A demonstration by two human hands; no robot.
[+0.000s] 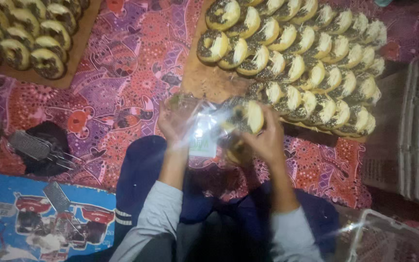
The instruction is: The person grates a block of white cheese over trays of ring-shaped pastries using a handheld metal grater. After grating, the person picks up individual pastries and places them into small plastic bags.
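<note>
On the patterned cloth (136, 63), both hands slide a doughnut (249, 116) into a clear bag (204, 128).

Glossy clear plastic bag (203, 130) between the hands; matt, crumb-rough doughnuts (292, 63) on a bare wooden board (204, 80) beyond them; patterned cloth (127, 73) beneath.

A purple and red patterned cloth (127, 73) is covering the floor. Two wooden boards (204, 80) are lying on it, one at the upper left, one at centre right. A blue printed mat (6, 194) is showing at lower left. Dim light is leaving the right edge dark.
</note>
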